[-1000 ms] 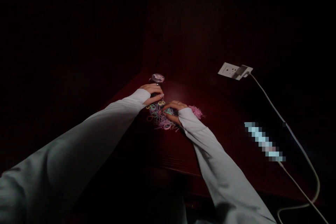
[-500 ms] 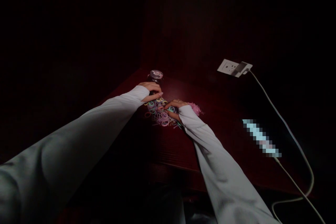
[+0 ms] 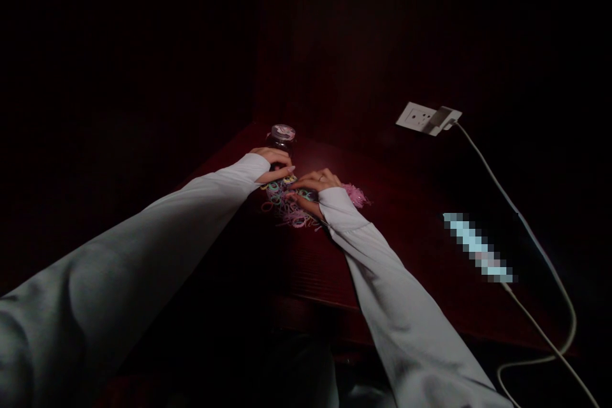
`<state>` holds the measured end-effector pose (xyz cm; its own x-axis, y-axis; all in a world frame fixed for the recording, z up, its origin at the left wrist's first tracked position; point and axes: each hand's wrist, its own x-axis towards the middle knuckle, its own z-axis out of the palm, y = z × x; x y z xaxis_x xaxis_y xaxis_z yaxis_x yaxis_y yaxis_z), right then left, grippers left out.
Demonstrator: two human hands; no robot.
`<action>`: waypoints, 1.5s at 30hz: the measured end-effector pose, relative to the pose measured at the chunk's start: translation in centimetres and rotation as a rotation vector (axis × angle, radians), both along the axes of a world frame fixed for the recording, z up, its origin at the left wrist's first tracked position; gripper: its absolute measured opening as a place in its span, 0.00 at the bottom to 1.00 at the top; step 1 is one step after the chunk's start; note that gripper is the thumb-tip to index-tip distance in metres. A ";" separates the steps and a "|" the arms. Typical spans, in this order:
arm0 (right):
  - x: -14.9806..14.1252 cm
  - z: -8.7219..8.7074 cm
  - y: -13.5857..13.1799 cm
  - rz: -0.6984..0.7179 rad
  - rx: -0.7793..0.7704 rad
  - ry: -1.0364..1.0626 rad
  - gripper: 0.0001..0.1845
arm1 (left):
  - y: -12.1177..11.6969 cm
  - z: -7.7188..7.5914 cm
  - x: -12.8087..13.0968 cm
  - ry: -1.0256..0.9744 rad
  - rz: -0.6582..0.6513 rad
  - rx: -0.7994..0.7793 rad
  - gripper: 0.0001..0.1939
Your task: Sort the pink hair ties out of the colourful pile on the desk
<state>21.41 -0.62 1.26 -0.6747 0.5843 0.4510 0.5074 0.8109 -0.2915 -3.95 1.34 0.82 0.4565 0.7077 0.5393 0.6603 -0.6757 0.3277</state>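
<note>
A loose pile of thin coloured bands (image 3: 299, 220), several of them small rings, lies on the dark red table. My left hand (image 3: 273, 160) curves at the pile's far left edge, its thumb reaching right. What sits in the dark gap under its bent fingers cannot be made out. From the right, my right hand (image 3: 315, 188) reaches over the pile with fingers and thumb apart, touching the bands. A ring shows on one finger. Just behind my left hand stands a jar (image 3: 283, 132) with a patterned lid, its lower part hidden.
A pink bundle of thin strands (image 3: 356, 195) lies right of my right hand. Further right, a blurred-out lit device (image 3: 478, 248) is on a white cable (image 3: 545, 255). A plug (image 3: 444, 120) sits in the wall socket (image 3: 415, 117). The surroundings are very dark.
My right hand has shifted slightly left and up over the pile, its fingers more stretched out and lifted. My left hand holds almost the same pose. The view has tilted slightly.
</note>
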 end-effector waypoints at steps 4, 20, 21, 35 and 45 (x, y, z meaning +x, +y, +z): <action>-0.6 -0.9 0.5 0.018 -0.039 -0.049 0.08 | 0.3 -0.2 0.0 0.005 0.009 0.016 0.23; -0.8 0.9 -1.2 -0.152 0.023 -0.060 0.12 | 1.0 -0.2 -0.4 0.041 -0.023 0.001 0.25; -0.9 0.7 -1.1 -0.142 0.033 -0.051 0.12 | 1.0 -0.2 -0.4 0.037 -0.023 0.005 0.24; -0.8 0.1 -1.3 -0.055 0.018 -0.051 0.10 | 1.5 -1.0 0.4 0.010 0.051 0.061 0.24; -0.8 0.9 -1.5 -0.126 0.042 0.044 0.12 | 0.5 0.1 0.0 0.058 0.025 0.004 0.24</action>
